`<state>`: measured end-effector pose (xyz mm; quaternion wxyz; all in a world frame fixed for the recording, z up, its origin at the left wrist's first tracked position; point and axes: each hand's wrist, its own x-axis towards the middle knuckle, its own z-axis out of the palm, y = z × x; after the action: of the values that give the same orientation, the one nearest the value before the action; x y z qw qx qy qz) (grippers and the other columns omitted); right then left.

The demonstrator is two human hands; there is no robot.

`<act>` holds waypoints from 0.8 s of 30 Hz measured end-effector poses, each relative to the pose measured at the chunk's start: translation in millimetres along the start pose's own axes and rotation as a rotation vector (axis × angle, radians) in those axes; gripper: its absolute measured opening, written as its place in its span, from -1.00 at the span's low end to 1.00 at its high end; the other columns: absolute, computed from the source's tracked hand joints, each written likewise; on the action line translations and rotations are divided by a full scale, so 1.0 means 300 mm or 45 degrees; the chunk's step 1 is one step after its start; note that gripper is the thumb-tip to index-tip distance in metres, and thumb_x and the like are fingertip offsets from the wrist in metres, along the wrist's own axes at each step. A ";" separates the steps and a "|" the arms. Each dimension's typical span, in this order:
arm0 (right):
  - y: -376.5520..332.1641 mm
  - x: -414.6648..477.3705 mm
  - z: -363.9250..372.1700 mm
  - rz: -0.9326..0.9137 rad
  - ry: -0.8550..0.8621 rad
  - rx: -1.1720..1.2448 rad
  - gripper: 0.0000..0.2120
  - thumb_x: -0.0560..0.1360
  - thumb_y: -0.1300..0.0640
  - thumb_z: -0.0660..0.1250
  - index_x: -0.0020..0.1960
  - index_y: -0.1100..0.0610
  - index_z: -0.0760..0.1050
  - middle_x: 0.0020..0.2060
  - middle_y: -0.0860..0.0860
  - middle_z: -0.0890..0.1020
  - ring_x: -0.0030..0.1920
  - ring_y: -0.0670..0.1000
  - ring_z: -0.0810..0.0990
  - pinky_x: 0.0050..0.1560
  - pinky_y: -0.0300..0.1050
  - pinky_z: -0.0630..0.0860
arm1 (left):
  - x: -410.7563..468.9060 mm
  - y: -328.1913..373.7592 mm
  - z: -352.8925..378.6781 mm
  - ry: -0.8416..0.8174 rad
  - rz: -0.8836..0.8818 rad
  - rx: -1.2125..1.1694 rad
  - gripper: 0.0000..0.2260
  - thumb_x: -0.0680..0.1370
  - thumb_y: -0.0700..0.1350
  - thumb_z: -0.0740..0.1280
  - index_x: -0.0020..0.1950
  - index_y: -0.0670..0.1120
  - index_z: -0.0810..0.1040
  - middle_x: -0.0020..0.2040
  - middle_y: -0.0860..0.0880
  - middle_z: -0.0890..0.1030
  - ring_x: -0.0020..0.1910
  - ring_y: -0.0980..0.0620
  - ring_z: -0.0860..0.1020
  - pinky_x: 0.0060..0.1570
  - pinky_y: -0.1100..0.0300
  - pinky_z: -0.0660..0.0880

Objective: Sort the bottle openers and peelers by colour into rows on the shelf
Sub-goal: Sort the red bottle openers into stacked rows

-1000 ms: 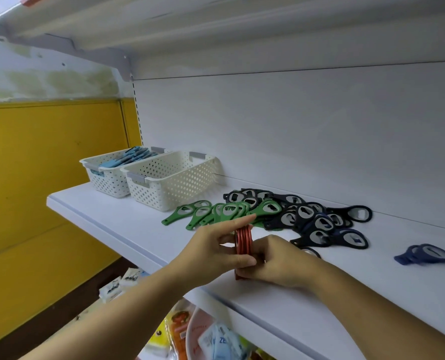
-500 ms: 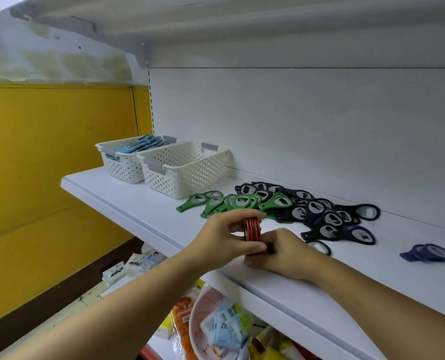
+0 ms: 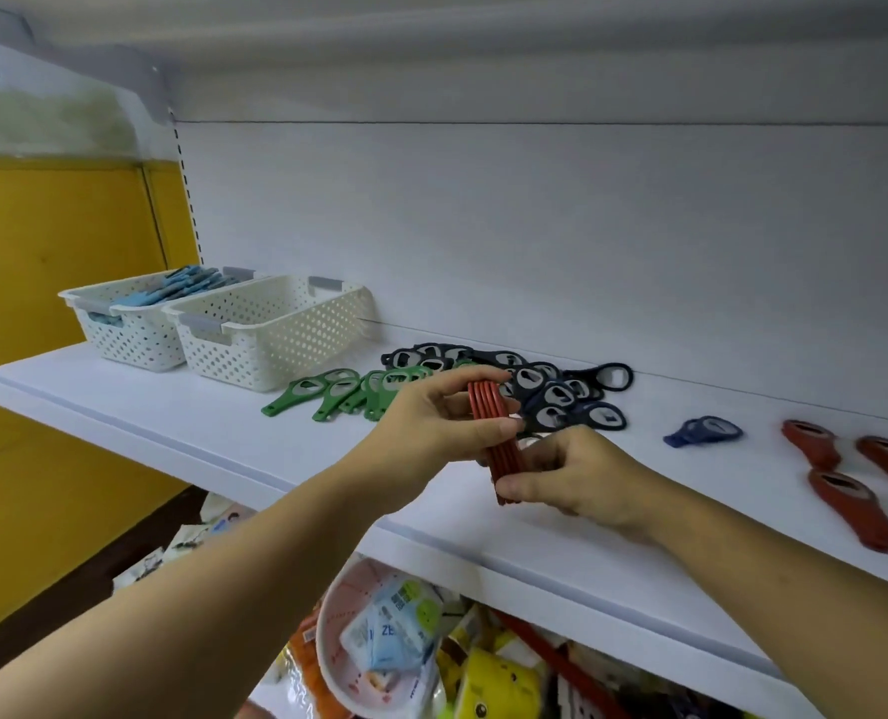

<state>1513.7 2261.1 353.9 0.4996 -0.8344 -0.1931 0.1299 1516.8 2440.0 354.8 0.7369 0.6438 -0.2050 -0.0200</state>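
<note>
Yellow wall (image 3: 58,282) at the far left, and a white shelf (image 3: 172,407) runs across the view. First come two white perforated baskets side by side: the left basket (image 3: 135,339) holds light-blue pieces (image 3: 172,288), and the right basket (image 3: 275,339) touches it. Next is a row of green openers (image 3: 343,389) lying flat, overlapping one another. Behind the hands sits a heap of dark navy openers (image 3: 550,391).

Centre stage, the left hand (image 3: 431,433) has its fingers (image 3: 467,377) curled over the top of a red stack (image 3: 491,407) of openers held on edge just above the shelf. The right hand (image 3: 581,474) pinches the stack's lower end, fingers (image 3: 530,482) clenched on it. So both hands grasp the same bundle.

Further right a blue opener (image 3: 703,432) lies alone, then loose red openers (image 3: 846,505) lie flat near the edge. Below the shelf is a jumble of packaged goods (image 3: 395,630).
</note>
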 end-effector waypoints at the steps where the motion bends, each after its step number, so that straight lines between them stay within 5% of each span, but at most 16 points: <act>1: 0.003 -0.020 -0.014 0.019 0.030 0.007 -0.99 0.42 0.20 0.45 -0.17 0.13 0.63 -0.53 -0.17 0.55 -0.54 -0.27 0.44 -0.49 -0.48 0.28 | 0.011 -0.004 0.020 -0.019 -0.005 -0.011 -0.62 0.30 -0.27 0.47 0.09 -0.04 0.60 0.01 -0.22 0.65 0.07 -0.29 0.60 0.04 -0.22 0.56; 4: 0.019 -0.071 -0.053 0.088 0.134 0.004 -0.94 0.40 0.18 0.48 -0.17 0.17 0.66 -0.49 -0.14 0.58 -0.55 -0.26 0.43 -0.50 -0.49 0.28 | 0.047 -0.022 0.079 -0.115 -0.015 -0.056 -0.64 0.36 -0.37 0.45 0.10 -0.07 0.59 -0.01 -0.20 0.65 0.01 -0.17 0.64 -0.08 0.01 0.60; 10: 0.075 -0.161 -0.136 0.284 0.322 -0.143 -0.83 0.33 0.04 0.53 -0.28 0.14 0.67 -0.43 -0.03 0.57 -0.38 -0.09 0.44 -0.31 -0.20 0.32 | 0.123 -0.087 0.207 -0.285 -0.036 -0.211 -0.61 0.27 -0.33 0.46 0.06 -0.09 0.61 0.01 -0.21 0.65 0.03 -0.21 0.64 0.04 -0.02 0.58; 15: 0.125 -0.269 -0.191 0.445 0.500 -0.179 -0.80 0.34 0.07 0.53 -0.37 0.14 0.62 -0.54 -0.05 0.43 -0.47 -0.09 0.33 -0.40 -0.22 0.25 | 0.174 -0.158 0.331 -0.462 -0.112 -0.333 -0.60 0.28 -0.35 0.43 0.09 -0.11 0.58 0.05 -0.21 0.64 0.07 -0.20 0.63 0.05 0.00 0.58; 19: 0.162 -0.362 -0.222 0.581 0.636 -0.185 -0.74 0.31 0.05 0.54 -0.37 0.22 0.61 -0.45 0.07 0.45 -0.37 0.01 0.37 -0.30 -0.14 0.28 | 0.205 -0.210 0.424 -0.650 -0.222 -0.357 -0.61 0.32 -0.33 0.49 0.08 -0.02 0.61 0.08 -0.16 0.65 0.12 -0.17 0.61 0.11 0.00 0.56; 24: 0.172 -0.494 -0.267 0.851 0.747 -0.266 -0.76 0.29 0.11 0.56 -0.44 0.21 0.60 -0.51 0.02 0.57 -0.45 -0.09 0.50 -0.36 -0.27 0.39 | 0.272 -0.233 0.467 -0.878 -0.346 0.038 -0.42 0.25 0.04 0.54 0.24 0.22 0.48 0.21 0.06 0.57 0.21 0.09 0.54 0.24 0.10 0.48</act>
<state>1424.5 2109.4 349.2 0.3769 -0.8984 0.2242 0.0218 1561.9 2272.2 322.7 0.6057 0.6314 -0.3541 -0.3303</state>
